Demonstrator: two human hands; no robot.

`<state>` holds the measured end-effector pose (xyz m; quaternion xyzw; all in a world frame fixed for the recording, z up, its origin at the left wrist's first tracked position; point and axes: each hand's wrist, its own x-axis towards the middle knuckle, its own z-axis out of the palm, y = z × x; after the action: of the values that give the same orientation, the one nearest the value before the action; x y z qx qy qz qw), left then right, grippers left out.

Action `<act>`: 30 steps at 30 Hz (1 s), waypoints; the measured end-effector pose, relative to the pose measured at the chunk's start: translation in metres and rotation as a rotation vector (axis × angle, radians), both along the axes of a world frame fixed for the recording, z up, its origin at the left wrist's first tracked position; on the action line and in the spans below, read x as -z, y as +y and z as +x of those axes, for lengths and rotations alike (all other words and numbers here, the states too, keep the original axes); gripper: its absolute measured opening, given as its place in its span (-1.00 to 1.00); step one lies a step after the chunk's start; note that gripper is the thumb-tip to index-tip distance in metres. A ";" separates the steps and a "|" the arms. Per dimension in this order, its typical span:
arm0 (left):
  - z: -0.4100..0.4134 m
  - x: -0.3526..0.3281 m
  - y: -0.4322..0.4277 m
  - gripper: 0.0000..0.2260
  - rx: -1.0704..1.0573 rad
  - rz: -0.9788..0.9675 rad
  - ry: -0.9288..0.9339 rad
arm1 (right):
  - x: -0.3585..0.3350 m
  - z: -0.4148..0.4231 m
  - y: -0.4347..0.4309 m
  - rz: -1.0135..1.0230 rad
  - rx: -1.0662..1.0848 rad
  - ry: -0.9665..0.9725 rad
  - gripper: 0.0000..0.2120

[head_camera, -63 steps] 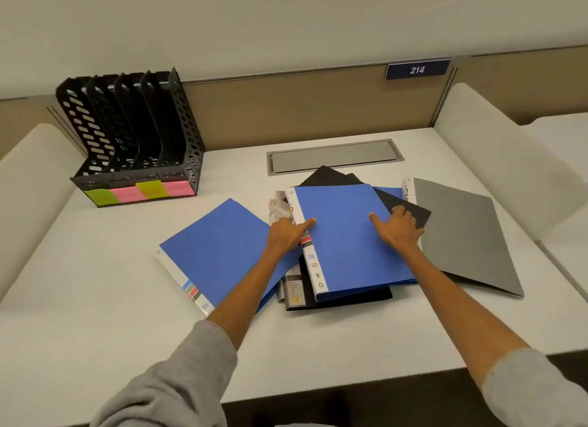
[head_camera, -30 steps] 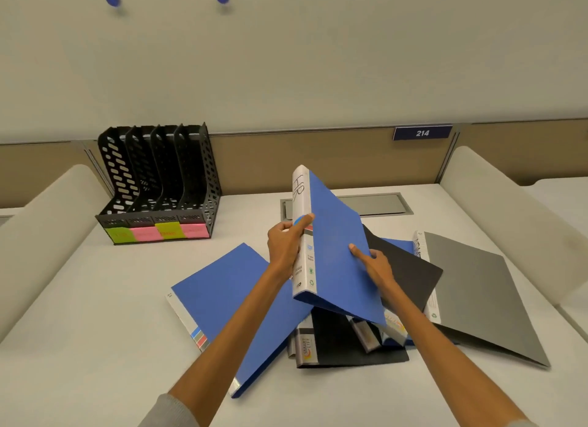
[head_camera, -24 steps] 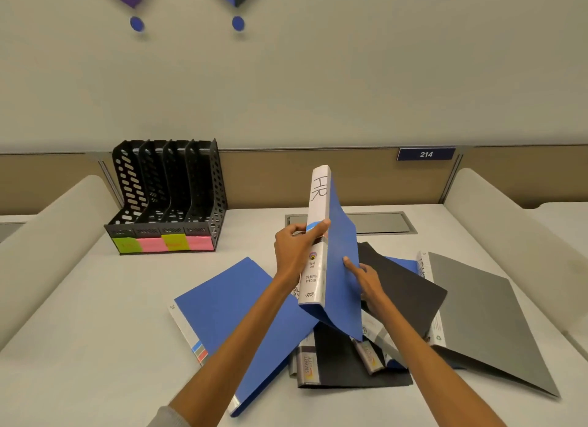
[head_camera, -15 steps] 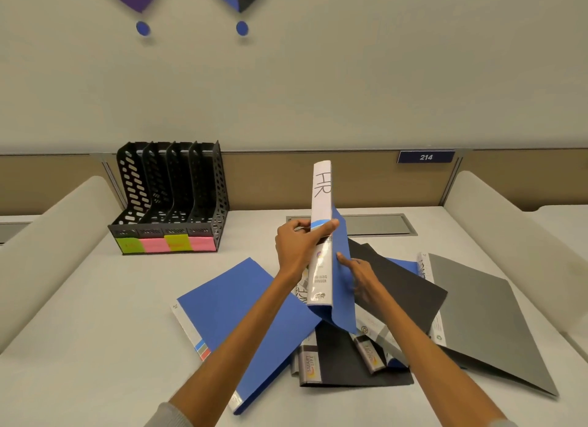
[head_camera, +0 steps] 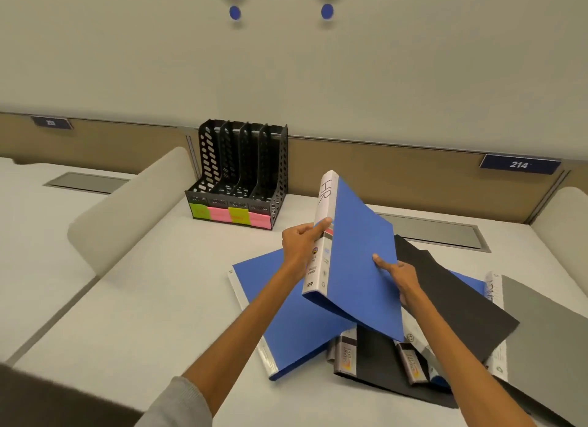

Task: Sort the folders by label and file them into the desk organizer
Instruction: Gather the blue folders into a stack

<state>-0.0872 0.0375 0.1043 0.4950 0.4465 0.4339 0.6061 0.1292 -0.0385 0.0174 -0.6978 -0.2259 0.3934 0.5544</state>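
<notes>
The blue HR folder (head_camera: pixel 359 251) is held tilted above the loose folders (head_camera: pixel 445 293) on the counter (head_camera: pixel 152 315), well apart from the desk organizer (head_camera: pixel 241 175). Its spine is gripped by the left hand (head_camera: pixel 299 245); its free edge is pinched by the right hand (head_camera: pixel 397 274). It is judged stiff, light, slick-covered, and best carried by the spine.

Blue folder (head_camera: pixel 359 255) with white "HR" spine; black perforated organizer (head_camera: pixel 241 169) bearing green and pink labels (head_camera: pixel 230 216); white desk (head_camera: pixel 159 299).
</notes>
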 end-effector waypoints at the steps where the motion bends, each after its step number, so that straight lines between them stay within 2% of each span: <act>1: -0.007 0.003 0.002 -0.65 -0.002 -0.021 0.009 | 0.001 -0.002 0.001 -0.001 -0.014 0.006 -0.69; 8: -0.064 0.020 0.011 -0.71 -0.099 -0.065 0.143 | 0.014 -0.040 0.027 0.005 -0.104 0.066 -0.67; 11: -0.097 0.029 0.016 -0.66 -0.105 -0.131 0.191 | 0.019 -0.069 0.039 0.006 -0.103 0.069 -0.54; 14: -0.139 0.035 0.026 -0.63 -0.020 -0.221 0.137 | 0.021 -0.101 0.054 0.009 -0.073 0.088 -0.41; 18: -0.202 0.048 0.046 -0.63 0.057 -0.292 0.090 | 0.024 -0.147 0.082 -0.019 -0.065 0.085 -0.53; 21: -0.247 0.059 0.065 -0.64 0.091 -0.258 0.099 | 0.025 -0.189 0.108 -0.040 -0.062 0.052 -0.44; 26: -0.330 0.066 0.109 -0.80 -0.070 -0.179 0.276 | 0.029 -0.278 0.161 -0.067 -0.050 0.016 -0.49; 30: -0.397 0.075 0.150 -0.80 -0.133 -0.139 0.360 | 0.041 -0.352 0.197 -0.106 -0.042 0.032 -0.49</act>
<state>-0.4841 0.1872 0.0297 0.4909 0.6083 0.3456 0.5192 -0.2229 0.1582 -0.0238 -0.7148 -0.2103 0.4275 0.5119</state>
